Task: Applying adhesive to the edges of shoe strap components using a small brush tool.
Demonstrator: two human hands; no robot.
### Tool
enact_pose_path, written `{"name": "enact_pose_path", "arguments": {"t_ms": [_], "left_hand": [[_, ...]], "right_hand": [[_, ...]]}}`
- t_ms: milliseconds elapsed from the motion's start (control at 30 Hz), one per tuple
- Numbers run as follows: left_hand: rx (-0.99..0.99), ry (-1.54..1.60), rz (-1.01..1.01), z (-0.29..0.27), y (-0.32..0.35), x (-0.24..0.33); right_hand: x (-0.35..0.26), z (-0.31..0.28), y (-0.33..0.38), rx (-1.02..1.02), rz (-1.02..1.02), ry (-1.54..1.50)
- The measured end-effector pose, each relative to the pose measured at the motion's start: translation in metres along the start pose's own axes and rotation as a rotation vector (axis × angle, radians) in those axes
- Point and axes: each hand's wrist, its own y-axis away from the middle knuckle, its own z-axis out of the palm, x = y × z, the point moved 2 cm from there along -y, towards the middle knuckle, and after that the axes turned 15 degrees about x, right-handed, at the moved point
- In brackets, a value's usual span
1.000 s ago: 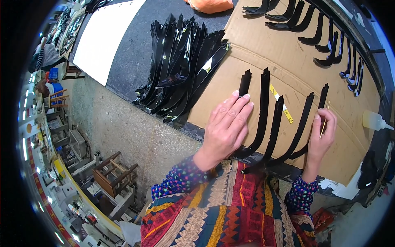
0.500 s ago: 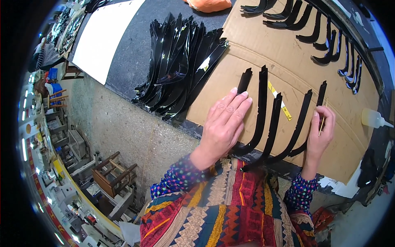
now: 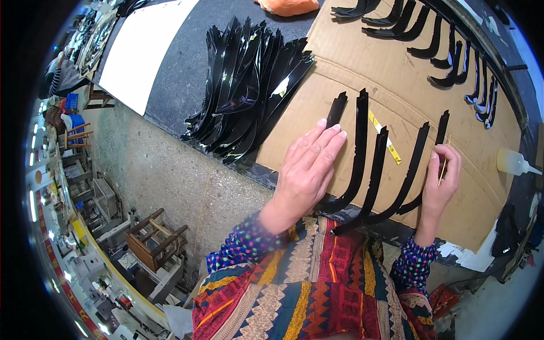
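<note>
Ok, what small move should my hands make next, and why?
Perhaps ease your left hand back slightly: it covers much of the black strip beneath it, leaving the upper end showing, while your right hand holds a thin stick.

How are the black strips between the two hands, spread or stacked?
Spread: the black strips lie side by side, with brown cardboard showing between their upper parts; the lower ends converge.

Between left grip (image 3: 307,170) and right grip (image 3: 442,180), passage is hindered by black strips (image 3: 375,170); right of both, bare cardboard (image 3: 477,175) is bounded by a bottle (image 3: 511,162).
</note>
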Motion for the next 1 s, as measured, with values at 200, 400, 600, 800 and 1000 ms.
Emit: {"name": "enact_pose_path", "arguments": {"t_ms": [200, 400, 600, 800, 1000], "left_hand": [[0.003, -0.002, -0.003, -0.0005, 0.0004, -0.0009], [0.006, 0.014, 0.005, -0.0013, 0.0006, -0.0017], [-0.004, 0.005, 0.004, -0.0013, 0.0007, -0.0017], [-0.003, 0.003, -0.002, -0.0012, 0.0004, -0.0023], [0.006, 0.007, -0.002, -0.0017, -0.0005, -0.0024]], "right_hand": [[-0.0003, 0.001, 0.0005, -0.001, -0.01, 0.0], [-0.0004, 0.0015, 0.0007, -0.002, -0.001, -0.005], [0.0013, 0.0017, 0.0011, -0.008, 0.002, -0.002], [0.0008, 0.0023, 0.0008, -0.005, -0.008, 0.001], [-0.0005, 0.0028, 0.0007, -0.005, 0.002, -0.013]]}}
